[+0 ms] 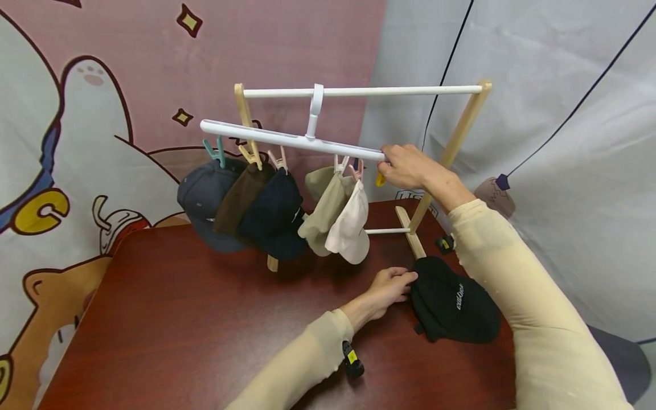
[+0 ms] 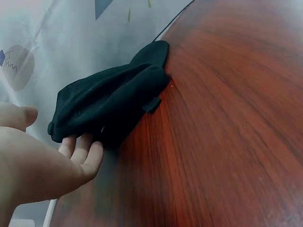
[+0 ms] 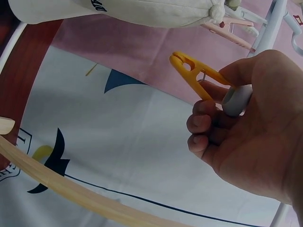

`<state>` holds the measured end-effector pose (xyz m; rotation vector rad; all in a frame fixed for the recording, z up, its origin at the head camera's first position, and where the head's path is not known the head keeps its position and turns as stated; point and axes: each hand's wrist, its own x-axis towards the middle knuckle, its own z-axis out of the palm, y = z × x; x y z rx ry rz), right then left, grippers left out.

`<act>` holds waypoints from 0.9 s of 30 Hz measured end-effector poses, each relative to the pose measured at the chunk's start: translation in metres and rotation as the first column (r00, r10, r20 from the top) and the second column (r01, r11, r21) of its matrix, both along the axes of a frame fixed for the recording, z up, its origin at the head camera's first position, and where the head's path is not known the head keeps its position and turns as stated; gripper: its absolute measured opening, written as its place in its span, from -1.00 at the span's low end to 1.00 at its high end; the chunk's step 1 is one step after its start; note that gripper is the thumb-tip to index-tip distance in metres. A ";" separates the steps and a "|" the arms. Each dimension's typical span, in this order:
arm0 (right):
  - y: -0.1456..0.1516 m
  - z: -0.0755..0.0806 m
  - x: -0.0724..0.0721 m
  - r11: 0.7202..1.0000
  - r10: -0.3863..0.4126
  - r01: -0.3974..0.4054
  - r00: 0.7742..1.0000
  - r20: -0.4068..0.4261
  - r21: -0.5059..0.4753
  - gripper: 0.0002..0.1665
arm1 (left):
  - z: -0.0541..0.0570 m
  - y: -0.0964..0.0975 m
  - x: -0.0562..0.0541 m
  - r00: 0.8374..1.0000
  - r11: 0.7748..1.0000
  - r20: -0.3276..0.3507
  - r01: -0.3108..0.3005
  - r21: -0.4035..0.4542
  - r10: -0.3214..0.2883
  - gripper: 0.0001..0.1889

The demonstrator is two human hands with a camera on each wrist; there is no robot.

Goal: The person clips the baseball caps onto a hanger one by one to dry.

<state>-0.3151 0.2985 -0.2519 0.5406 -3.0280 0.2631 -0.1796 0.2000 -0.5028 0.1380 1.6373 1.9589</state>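
My right hand (image 1: 410, 166) is at the right end of a white hanger (image 1: 256, 132). Its thumb and fingers hold a yellow clothespin (image 3: 189, 80) by the handles, and the pin's tips look closed on nothing. The grey hanger end (image 3: 236, 100) lies within the same hand. Lower down, my left hand (image 1: 385, 290) touches a black cap (image 1: 435, 313) with white lettering, which lies on the table. In the left wrist view the fingertips (image 2: 94, 153) reach under the cap's edge, while the thumb stands apart from it.
Clothespins on the hanger hold several caps: slate blue (image 1: 207, 185), brown (image 1: 243, 196), navy (image 1: 274, 210), beige (image 1: 328, 213) and white (image 1: 351, 228). The hanger hooks over the white bar (image 1: 400, 91) of a wooden-legged rack (image 1: 463, 125) on the reddish-brown table (image 1: 205, 330).
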 end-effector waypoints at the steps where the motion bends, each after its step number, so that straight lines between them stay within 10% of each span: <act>1: 0.000 0.000 0.000 1.000 0.000 0.000 1.000 -0.001 0.001 -0.71 | 0.000 0.001 0.000 1.000 1.000 0.018 0.008 0.023 -0.009 -0.42; 10: 0.000 -0.001 -0.001 1.000 0.015 -0.015 0.999 -0.030 0.003 -0.74 | 0.002 0.006 0.002 0.995 0.995 0.087 0.035 0.099 -0.043 -0.76; 27: -0.001 0.000 -0.001 1.000 0.007 -0.007 1.000 -0.017 0.013 -0.74 | 0.006 -0.008 0.006 0.994 0.989 0.107 -0.051 0.137 0.036 -0.76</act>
